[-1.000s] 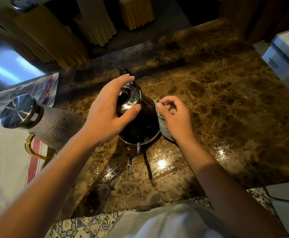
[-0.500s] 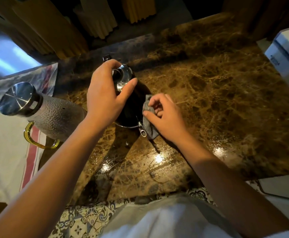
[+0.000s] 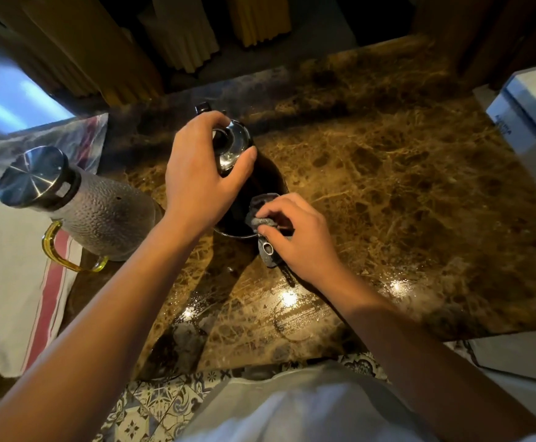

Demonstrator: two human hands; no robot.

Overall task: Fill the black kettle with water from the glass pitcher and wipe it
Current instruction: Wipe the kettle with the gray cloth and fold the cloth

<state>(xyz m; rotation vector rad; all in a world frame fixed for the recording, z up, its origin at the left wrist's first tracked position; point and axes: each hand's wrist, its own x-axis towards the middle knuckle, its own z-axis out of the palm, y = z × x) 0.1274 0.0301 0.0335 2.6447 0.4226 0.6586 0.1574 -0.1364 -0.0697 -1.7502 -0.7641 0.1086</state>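
The black kettle (image 3: 265, 183) stands on the brown marble counter (image 3: 387, 193), its shiny steel lid (image 3: 233, 143) on top. My left hand (image 3: 199, 177) grips the kettle's top from above, fingers and thumb curled round the lid. My right hand (image 3: 295, 237) pinches a small grey cloth (image 3: 261, 218) and holds it against the kettle's near lower side, by the spout. The glass pitcher (image 3: 100, 215), textured with a steel cap and a yellow handle, stands to the left, apart from both hands.
A white towel with red stripes (image 3: 11, 282) lies under and left of the pitcher. A white box (image 3: 534, 116) sits at the counter's right edge. Yellow-cushioned chairs (image 3: 177, 36) stand beyond the far edge. Wet patches glint on the counter near me.
My right hand has slid the cloth from the kettle's right side round to its near side by the spout. My left hand has kept its grip on the lid.
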